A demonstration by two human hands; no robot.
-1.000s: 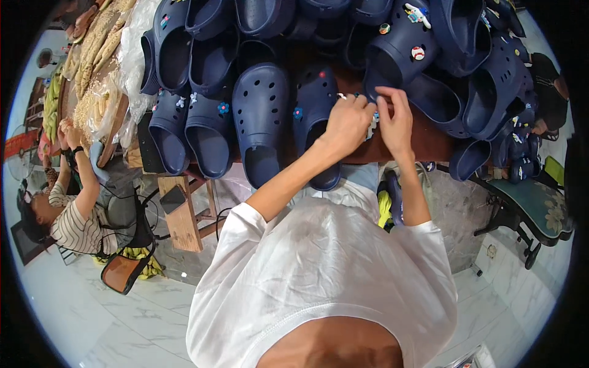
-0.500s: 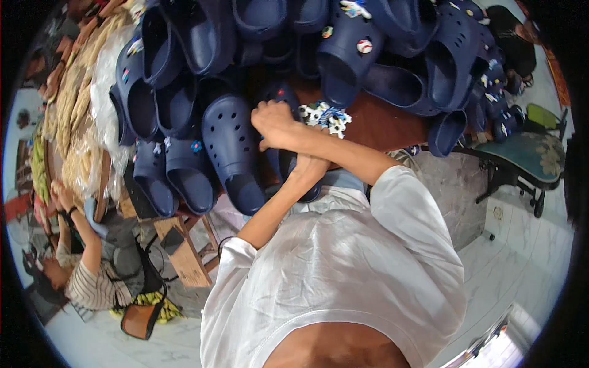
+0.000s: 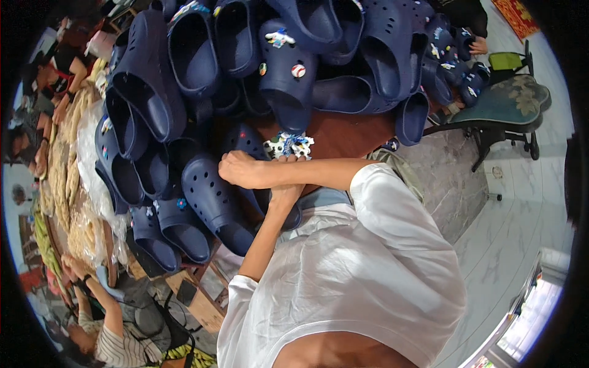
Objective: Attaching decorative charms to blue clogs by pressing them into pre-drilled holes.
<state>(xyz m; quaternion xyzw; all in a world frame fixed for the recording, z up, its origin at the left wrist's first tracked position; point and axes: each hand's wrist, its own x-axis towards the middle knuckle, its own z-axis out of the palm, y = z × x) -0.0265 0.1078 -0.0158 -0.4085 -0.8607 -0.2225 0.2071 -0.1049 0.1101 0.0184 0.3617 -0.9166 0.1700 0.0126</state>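
My right hand [image 3: 245, 170] reaches across to the left, its fingers curled into a fist over a navy clog [image 3: 251, 142] with a small red charm. Whatever is in those fingers is hidden. Beneath my right wrist lies my left hand [image 3: 287, 195], close against the same clog; its fingers are mostly covered by the right forearm. A cluster of white, black and blue shoe charms [image 3: 293, 146] sits just beyond the crossed wrists, right of the clog. Left of my right hand lies a larger navy clog [image 3: 211, 193] without visible charms.
More navy clogs [image 3: 285, 80] are heaped along the far side, some with charms. Reddish-brown tabletop [image 3: 343, 135] shows on the right. Clear plastic wrapping [image 3: 92, 159] lies left. An office chair [image 3: 503, 104] stands at right; a person in a striped top [image 3: 123, 343] works at lower left.
The view has shifted, so the clogs now appear further left and lower at the near side. My hands stay crossed over the same clog, the right still curled.
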